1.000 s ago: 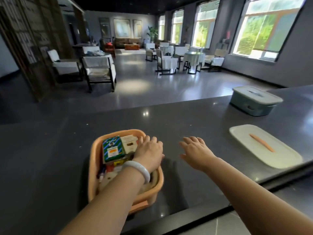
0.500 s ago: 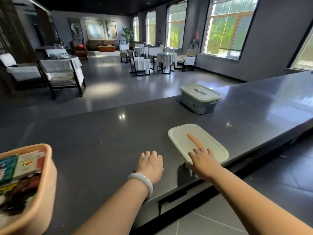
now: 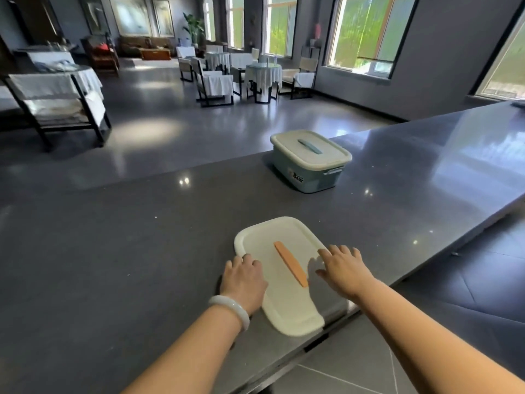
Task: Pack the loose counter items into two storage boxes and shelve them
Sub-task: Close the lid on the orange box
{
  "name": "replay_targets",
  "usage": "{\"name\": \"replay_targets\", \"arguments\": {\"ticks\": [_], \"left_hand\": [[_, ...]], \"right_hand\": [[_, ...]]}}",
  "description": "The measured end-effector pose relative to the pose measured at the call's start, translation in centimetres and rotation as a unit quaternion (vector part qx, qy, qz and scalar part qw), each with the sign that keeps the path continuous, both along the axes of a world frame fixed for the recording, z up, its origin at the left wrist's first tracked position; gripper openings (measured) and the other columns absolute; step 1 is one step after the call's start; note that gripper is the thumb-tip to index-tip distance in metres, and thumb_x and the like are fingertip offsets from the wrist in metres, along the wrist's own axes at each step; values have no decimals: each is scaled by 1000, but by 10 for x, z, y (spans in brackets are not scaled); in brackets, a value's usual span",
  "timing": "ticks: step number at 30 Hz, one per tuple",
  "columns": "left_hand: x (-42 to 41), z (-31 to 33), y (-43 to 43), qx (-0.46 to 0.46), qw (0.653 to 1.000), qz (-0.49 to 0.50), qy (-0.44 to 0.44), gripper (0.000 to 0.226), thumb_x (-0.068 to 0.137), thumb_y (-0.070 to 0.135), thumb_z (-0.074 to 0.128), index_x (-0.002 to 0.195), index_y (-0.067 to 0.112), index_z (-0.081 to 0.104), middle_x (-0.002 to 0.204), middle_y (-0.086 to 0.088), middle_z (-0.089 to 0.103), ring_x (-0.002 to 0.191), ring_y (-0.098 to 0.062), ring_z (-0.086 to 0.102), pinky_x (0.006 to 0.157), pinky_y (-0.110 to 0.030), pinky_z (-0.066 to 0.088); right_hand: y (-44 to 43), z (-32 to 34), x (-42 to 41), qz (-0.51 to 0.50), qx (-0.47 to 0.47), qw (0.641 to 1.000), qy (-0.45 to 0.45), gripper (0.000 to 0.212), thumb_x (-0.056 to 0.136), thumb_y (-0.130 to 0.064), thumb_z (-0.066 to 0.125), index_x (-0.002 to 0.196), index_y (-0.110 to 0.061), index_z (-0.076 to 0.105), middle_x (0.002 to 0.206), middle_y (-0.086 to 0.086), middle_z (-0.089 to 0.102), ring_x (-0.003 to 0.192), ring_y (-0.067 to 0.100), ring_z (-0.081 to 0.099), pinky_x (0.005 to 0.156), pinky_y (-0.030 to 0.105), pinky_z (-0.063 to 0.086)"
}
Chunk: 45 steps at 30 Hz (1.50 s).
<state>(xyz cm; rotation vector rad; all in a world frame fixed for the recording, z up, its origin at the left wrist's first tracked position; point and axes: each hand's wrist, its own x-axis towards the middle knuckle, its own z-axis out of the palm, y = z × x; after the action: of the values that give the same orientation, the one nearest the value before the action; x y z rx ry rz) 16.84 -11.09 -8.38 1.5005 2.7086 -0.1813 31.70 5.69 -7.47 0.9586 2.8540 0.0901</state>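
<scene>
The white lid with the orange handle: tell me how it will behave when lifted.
The lid looks like thin flat plastic, so probably light and fairly stiff. It lies flat on the glossy counter, so it may slide before its edge lifts.

Floor: grey, glossy, catching glare.
Windows: daylight pouring in, greenery showing outside.
Tables: wearing white cloths, chairs standing around.
Walls: dark grey.

Both forearms bare, no sleeves in view; one smooth, pale bangle — rounded, glossy — circles the left wrist.
</scene>
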Motion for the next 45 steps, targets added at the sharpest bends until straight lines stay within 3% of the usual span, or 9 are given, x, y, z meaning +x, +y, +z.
{"name": "replay_targets", "arguments": {"ticks": [5, 11, 19, 24, 28, 32, 36, 39, 45], "left_hand": [[-9, -20, 22, 13, 997, 74, -34, 47, 98, 48, 43, 130, 14, 45, 132, -8, 45, 116, -27, 45, 95, -38, 36], [4, -39, 37, 73, 971, 219, -64, 53, 98, 55, 38, 134, 17, 35, 124, -6, 44, 114, -24, 42, 95, -32, 38], [31, -43, 74, 146, 880, 433, -128, 50, 99, 48, 41, 125, 6, 46, 126, -11, 41, 118, -28, 44, 100, -32, 36], [42, -41, 81, 221, 787, 532, -222, 47, 98, 38, 51, 129, 3, 47, 132, -19, 40, 128, -35, 34, 104, -37, 33], [51, -44, 70, 317, 733, 548, -248, 34, 95, 31, 57, 119, 8, 57, 125, -13, 37, 125, -32, 35, 104, -35, 35], [59, -35, 49, 396, 693, 550, -245, 35, 95, 28, 58, 128, 17, 56, 117, -5, 34, 118, -31, 41, 100, -37, 40], [62, -24, 13, 428, 684, 539, -242, 36, 98, 27, 55, 133, 25, 53, 123, -3, 47, 102, -21, 52, 89, -31, 41], [65, -8, -19, 455, 681, 521, -239, 38, 100, 23, 51, 138, 25, 50, 116, 9, 53, 98, -12, 50, 85, -27, 39], [64, 22, -123, 451, 680, 528, -234, 48, 100, 30, 51, 147, 23, 43, 143, 0, 50, 129, -19, 48, 103, -31, 40]], "right_hand": [[44, -17, -22, 15, -31, 999, -8, 49, 97, -49, 39, 136, -21, 41, 133, 3, 47, 125, 27, 42, 102, 41, 32], [84, -44, -44, 16, -76, 995, 57, 48, 97, -53, 39, 125, -15, 47, 119, 5, 48, 114, 26, 47, 92, 36, 45], [101, -61, -50, 3, -143, 981, 134, 45, 97, -49, 41, 115, -9, 50, 114, 7, 43, 109, 25, 46, 74, 32, 49], [103, -70, -42, -8, -168, 968, 184, 43, 96, -49, 44, 116, -12, 51, 112, 4, 41, 105, 20, 44, 68, 26, 47], [106, -73, -35, -4, -232, 943, 239, 40, 95, -45, 48, 121, -15, 53, 108, 2, 40, 104, 20, 45, 67, 28, 43], [92, -65, -30, 5, -313, 909, 275, 45, 96, -45, 47, 136, -23, 46, 112, 0, 39, 98, 19, 50, 75, 31, 46], [65, -44, -34, 29, -390, 874, 290, 50, 97, -41, 48, 145, -33, 36, 123, 0, 49, 91, 15, 56, 86, 33, 47], [34, -27, -42, 49, -427, 856, 287, 49, 99, -34, 45, 147, -29, 34, 127, -2, 60, 105, 19, 61, 94, 38, 48], [-66, 3, -57, 51, -449, 849, 275, 45, 103, -27, 41, 147, -21, 36, 125, 6, 62, 93, 17, 56, 94, 39, 48]]}}
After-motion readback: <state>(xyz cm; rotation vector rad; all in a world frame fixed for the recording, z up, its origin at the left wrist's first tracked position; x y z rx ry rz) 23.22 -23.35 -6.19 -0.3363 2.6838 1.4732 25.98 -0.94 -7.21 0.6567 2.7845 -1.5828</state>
